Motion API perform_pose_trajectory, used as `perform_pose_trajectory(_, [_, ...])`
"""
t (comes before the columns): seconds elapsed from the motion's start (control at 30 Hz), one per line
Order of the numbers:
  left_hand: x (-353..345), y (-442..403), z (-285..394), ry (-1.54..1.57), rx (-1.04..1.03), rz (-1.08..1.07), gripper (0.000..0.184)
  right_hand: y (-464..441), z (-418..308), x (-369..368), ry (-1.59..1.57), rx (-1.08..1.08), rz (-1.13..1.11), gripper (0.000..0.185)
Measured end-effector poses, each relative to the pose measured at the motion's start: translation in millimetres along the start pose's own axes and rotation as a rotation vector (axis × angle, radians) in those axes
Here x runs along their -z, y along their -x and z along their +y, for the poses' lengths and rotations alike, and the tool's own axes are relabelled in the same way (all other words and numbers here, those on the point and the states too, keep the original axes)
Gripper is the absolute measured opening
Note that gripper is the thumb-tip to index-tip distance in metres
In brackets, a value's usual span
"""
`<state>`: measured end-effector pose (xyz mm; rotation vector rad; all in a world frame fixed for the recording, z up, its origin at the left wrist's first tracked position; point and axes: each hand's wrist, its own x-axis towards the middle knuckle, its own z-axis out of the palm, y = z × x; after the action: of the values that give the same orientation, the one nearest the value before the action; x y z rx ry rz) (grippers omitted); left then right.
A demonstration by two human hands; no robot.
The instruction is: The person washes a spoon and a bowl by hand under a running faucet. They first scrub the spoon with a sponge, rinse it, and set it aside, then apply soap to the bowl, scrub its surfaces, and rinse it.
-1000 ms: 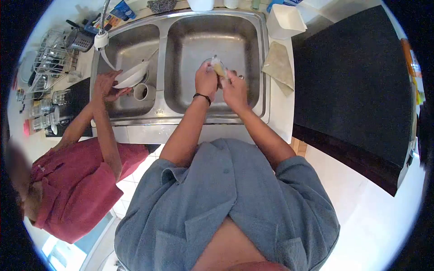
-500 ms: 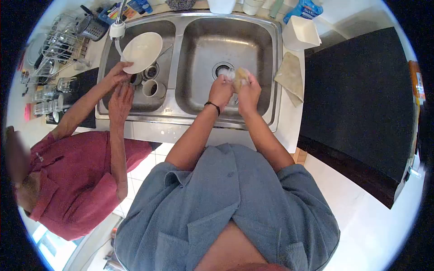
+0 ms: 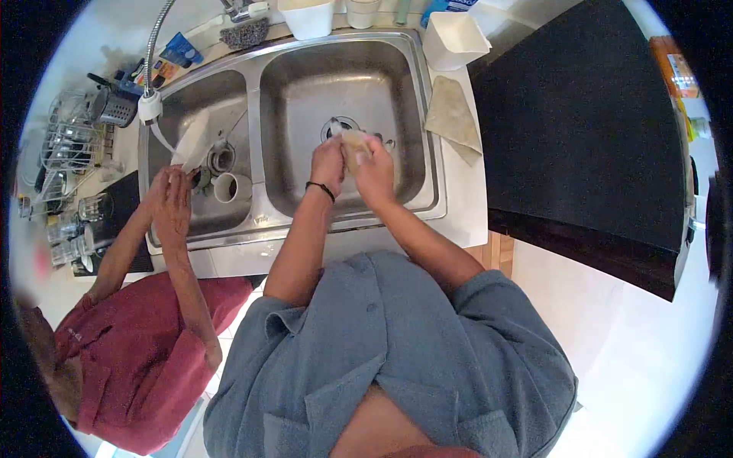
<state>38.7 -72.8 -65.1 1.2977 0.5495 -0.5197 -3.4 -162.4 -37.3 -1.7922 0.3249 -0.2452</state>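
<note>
Over the right sink basin (image 3: 305, 91), both of my hands are close together near the drain. My right hand (image 3: 374, 174) is closed on a yellowish sponge (image 3: 354, 145). Beside it, my left hand (image 3: 328, 164), with a dark band at the wrist, is closed round something small and shiny whose shape is blurred and mostly hidden. The sponge touches the fingers of my left hand. A few small shiny things show just right of the sponge, too unclear to name.
At the left basin, a co-worker in a red shirt (image 3: 145, 359) holds a white dish (image 3: 191, 141) under the tap hose. A mug (image 3: 231, 188) stands there. Right of the sink are a cloth (image 3: 452, 114) and a white container (image 3: 454, 46); a dish rack (image 3: 72, 145) is far left.
The camera view has shifted. My hands stay together, and the sponge has turned between them. The co-worker's dish has gone from face-up to tilted on edge.
</note>
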Motion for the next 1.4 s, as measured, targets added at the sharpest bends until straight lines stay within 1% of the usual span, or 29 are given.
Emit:
perform_pose_trajectory(0.03, [2, -8, -4, 0.02, 0.02, -0.005, 0.026, -1, 6, -1, 0.009, 0.004, 0.007, 0.029])
perform_pose_trajectory(0.07, [5, -14, -10, 0.039, 0.041, -0.006, 0.027, -7, 8, 0, 0.027, 0.002, 0.062, 0.029])
perform_pose_trajectory(0.13, [-3, 6, -14, -0.056, -0.008, -0.049, 0.029, -26, 4, 8, 0.061, -0.007, 0.176, 0.029])
perform_pose_trajectory(0.17, [-9, 17, -12, -0.104, -0.031, -0.071, 0.03, -32, -1, 10, 0.031, -0.033, 0.151, 0.028])
perform_pose_trajectory(0.23, [-20, 29, -3, 0.058, 0.09, -0.107, 0.031, -40, -17, 14, -0.025, -0.079, 0.102, 0.028])
perform_pose_trajectory(0.27, [-21, 33, 0, 0.141, 0.151, -0.126, 0.031, -34, -12, 11, 0.017, -0.046, 0.08, 0.028])
perform_pose_trajectory(0.3, [-19, 28, 3, 0.133, 0.142, -0.058, 0.03, -25, -8, 9, 0.061, -0.011, 0.054, 0.028])
perform_pose_trajectory(0.33, [-15, 20, 5, 0.158, 0.134, -0.055, 0.03, -19, -5, 8, 0.105, 0.027, 0.028, 0.028])
perform_pose_trajectory(0.4, [-6, 7, 6, 0.205, 0.116, -0.05, 0.029, -5, -4, 7, 0.007, 0.032, -0.011, 0.028])
perform_pose_trajectory(0.43, [-5, 6, 3, 0.208, 0.126, -0.083, 0.031, 0, -4, 6, -0.041, 0.032, -0.032, 0.028])
perform_pose_trajectory(0.53, [-6, 27, 5, 0.099, 0.261, -0.23, 0.028, -22, 9, 6, 0.109, -0.004, 0.169, 0.028])
perform_pose_trajectory(0.63, [-8, 25, -13, 0.203, 0.295, -0.289, 0.026, -28, 3, 6, 0.042, -0.128, 0.109, 0.028])
perform_pose_trajectory(0.73, [-16, 8, -14, 0.212, 0.012, -0.117, 0.028, -11, 2, 0, 0.124, -0.024, 0.068, 0.028])
perform_pose_trajectory(0.83, [-15, 1, -19, 0.392, 0.029, -0.117, 0.018, 5, 4, 0, 0.157, -0.097, -0.034, 0.027])
perform_pose_trajectory(0.87, [-12, 0, -23, 0.391, -0.007, -0.138, 0.018, 10, 9, -1, 0.155, -0.115, -0.059, 0.028])
perform_pose_trajectory(0.93, [-6, -4, -24, 0.395, -0.088, -0.19, 0.021, 14, 15, 1, 0.092, -0.06, -0.09, 0.027])
perform_pose_trajectory(1.03, [0, -5, -21, 0.486, -0.051, -0.277, 0.025, 15, 18, 12, 0.02, -0.035, -0.205, 0.027])
perform_pose_trajectory(1.07, [0, -5, -20, 0.466, -0.079, -0.239, 0.025, 13, 18, 16, -0.007, -0.034, -0.25, 0.027])
perform_pose_trajectory(1.13, [-5, -3, -15, 0.423, -0.136, -0.163, 0.024, -3, 24, 27, -0.064, -0.122, -0.235, 0.028])
perform_pose_trajectory(1.17, [-7, -2, -15, 0.422, -0.142, -0.175, 0.024, -11, 27, 28, -0.092, -0.168, -0.227, 0.028])
perform_pose_trajectory(1.23, [-10, 0, -17, 0.419, -0.149, -0.2, 0.025, -23, 11, 24, -0.068, -0.115, -0.121, 0.029])
perform_pose_trajectory(1.27, [-14, 0, -18, 0.485, -0.147, -0.185, 0.026, -25, 2, 22, -0.055, -0.091, -0.066, 0.029])
perform_pose_trajectory(1.33, [-23, -3, -15, 0.615, -0.146, -0.159, 0.028, -15, -8, 12, 0.164, 0.004, -0.054, 0.028])
perform_pose_trajectory(1.37, [-22, -3, -14, 0.604, -0.156, -0.145, 0.028, -7, -11, 9, 0.274, 0.051, -0.048, 0.028])
perform_pose_trajectory(1.4, [-19, -4, -12, 0.594, -0.169, -0.13, 0.029, -1, -12, 9, 0.225, 0.025, -0.086, 0.028])
